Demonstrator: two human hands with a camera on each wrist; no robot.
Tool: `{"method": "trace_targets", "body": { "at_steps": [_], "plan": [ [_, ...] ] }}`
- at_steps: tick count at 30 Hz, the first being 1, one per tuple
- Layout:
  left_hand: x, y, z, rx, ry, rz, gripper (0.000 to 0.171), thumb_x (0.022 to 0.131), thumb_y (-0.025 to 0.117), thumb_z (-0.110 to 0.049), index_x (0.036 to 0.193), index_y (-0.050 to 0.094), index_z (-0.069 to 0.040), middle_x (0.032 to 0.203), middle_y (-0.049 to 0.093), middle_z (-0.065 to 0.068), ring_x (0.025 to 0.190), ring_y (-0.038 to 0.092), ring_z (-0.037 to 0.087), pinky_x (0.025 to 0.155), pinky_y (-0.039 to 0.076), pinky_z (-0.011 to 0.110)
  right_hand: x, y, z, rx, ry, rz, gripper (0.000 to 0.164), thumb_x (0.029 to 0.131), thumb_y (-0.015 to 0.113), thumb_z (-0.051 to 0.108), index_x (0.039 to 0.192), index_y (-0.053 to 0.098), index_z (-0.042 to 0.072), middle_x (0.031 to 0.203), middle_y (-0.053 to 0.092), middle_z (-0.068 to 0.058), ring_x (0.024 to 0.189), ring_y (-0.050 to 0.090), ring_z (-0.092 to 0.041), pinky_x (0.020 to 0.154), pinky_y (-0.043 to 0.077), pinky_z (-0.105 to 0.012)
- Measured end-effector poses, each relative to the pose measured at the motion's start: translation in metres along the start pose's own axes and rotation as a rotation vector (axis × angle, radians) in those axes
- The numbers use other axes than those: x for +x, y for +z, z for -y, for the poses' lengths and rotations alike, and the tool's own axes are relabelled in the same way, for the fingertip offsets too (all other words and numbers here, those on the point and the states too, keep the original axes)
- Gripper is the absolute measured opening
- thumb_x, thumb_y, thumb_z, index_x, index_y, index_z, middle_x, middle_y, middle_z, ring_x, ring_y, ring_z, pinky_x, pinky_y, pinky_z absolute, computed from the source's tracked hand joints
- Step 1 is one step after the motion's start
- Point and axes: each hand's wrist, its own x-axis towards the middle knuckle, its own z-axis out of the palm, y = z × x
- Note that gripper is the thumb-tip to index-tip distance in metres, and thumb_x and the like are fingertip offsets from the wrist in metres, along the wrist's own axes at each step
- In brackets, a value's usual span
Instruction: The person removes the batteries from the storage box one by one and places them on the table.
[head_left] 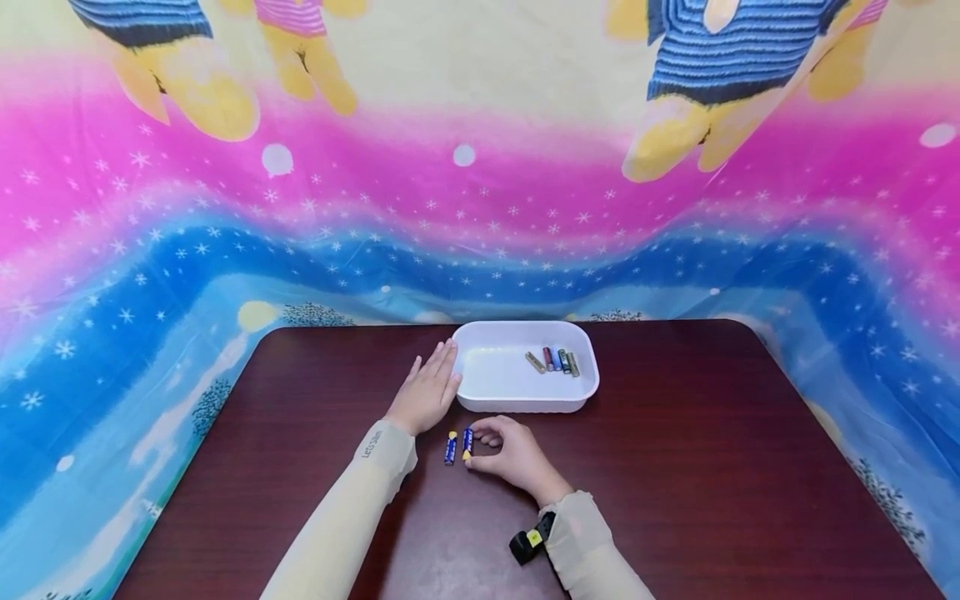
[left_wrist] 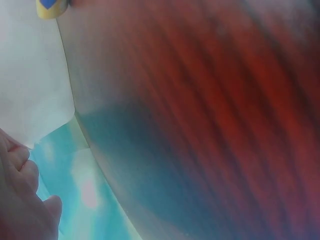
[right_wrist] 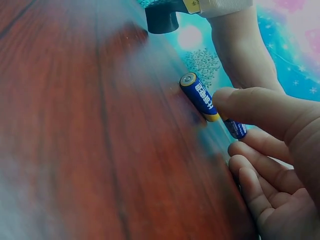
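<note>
My right hand (head_left: pixel 513 454) pinches a blue battery with a yellow end (head_left: pixel 468 444) between thumb and fingertips, low over the table. Just left of it, a second blue-and-yellow battery (head_left: pixel 451 448) lies on the tabletop; the right wrist view shows this loose battery (right_wrist: pixel 199 97) beyond the thumb, with the held battery (right_wrist: pixel 236 129) partly hidden. With its fingers straight, my left hand (head_left: pixel 426 392) rests against the left side of a white tray (head_left: pixel 525 406). Inside the tray, toward its right, lie several batteries (head_left: pixel 556 360) of mixed colours.
The dark reddish-brown table (head_left: pixel 712 467) extends to both sides. A colourful patterned cloth (head_left: pixel 465 208) hangs behind and around it. A black wrist device (head_left: pixel 531 540) is strapped on the right wrist.
</note>
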Motion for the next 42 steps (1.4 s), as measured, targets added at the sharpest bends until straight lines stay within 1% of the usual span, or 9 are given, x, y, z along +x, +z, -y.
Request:
{"method": "trace_targets", "body": {
  "at_steps": [6,15,22,31,38,42],
  "plan": [
    [0.0009,-0.0003,-0.0001,-0.014,0.008,-0.001,0.062,0.112,0.026,-0.039,0.163,0.014,-0.007,0.169,0.014,0.006,0.156,0.012,0.022,0.124,0.014,0.053,-0.0006,0.0005,0.0021,-0.052,-0.017,-0.002,0.045,0.073,0.092,0.016,0.112,0.073,0.004,0.1,0.068,-0.002,0.09,0.066,-0.015,0.08,0.056,-0.028],
    [0.0007,0.0016,0.0018,-0.008,-0.002,0.0,0.062,0.112,0.025,-0.041,0.163,0.013,-0.009,0.17,0.013,0.005,0.156,0.011,0.021,0.124,0.015,0.053,-0.0006,0.0021,0.0055,-0.1,-0.035,0.0,0.045,0.074,0.091,0.016,0.113,0.073,0.004,0.1,0.066,-0.001,0.09,0.064,-0.015,0.081,0.056,-0.029],
    [-0.0003,0.003,0.0021,-0.007,0.0,-0.018,0.062,0.112,0.027,-0.04,0.163,0.015,-0.008,0.169,0.015,0.006,0.156,0.013,0.022,0.124,0.017,0.053,-0.0005,0.0036,0.008,-0.122,-0.036,0.005,0.044,0.074,0.091,0.016,0.112,0.072,0.004,0.099,0.065,-0.003,0.09,0.062,-0.017,0.081,0.055,-0.03],
    [0.0013,0.0033,0.0019,-0.005,-0.005,-0.004,0.062,0.112,0.024,-0.041,0.164,0.013,-0.009,0.17,0.012,0.005,0.156,0.01,0.021,0.125,0.014,0.052,-0.0009,0.0039,0.0081,-0.16,-0.042,-0.002,0.043,0.073,0.092,0.018,0.109,0.073,0.005,0.096,0.063,-0.002,0.086,0.059,-0.015,0.079,0.053,-0.028],
    [0.0004,0.0043,0.0021,-0.007,0.007,-0.027,0.062,0.111,0.027,-0.04,0.163,0.016,-0.007,0.169,0.016,0.006,0.156,0.013,0.022,0.124,0.015,0.052,-0.0004,0.0042,0.0073,-0.188,-0.056,0.0,0.044,0.073,0.092,0.018,0.11,0.073,0.003,0.095,0.062,0.0,0.085,0.058,-0.013,0.078,0.053,-0.028],
    [0.0001,0.0033,0.0016,-0.007,0.004,-0.025,0.063,0.111,0.027,-0.041,0.163,0.015,-0.008,0.169,0.015,0.005,0.156,0.013,0.021,0.125,0.014,0.051,-0.0006,0.0039,0.0067,-0.194,-0.055,0.004,0.045,0.073,0.092,0.019,0.11,0.073,0.004,0.094,0.061,0.001,0.085,0.057,-0.011,0.077,0.052,-0.027]
  ]
}}
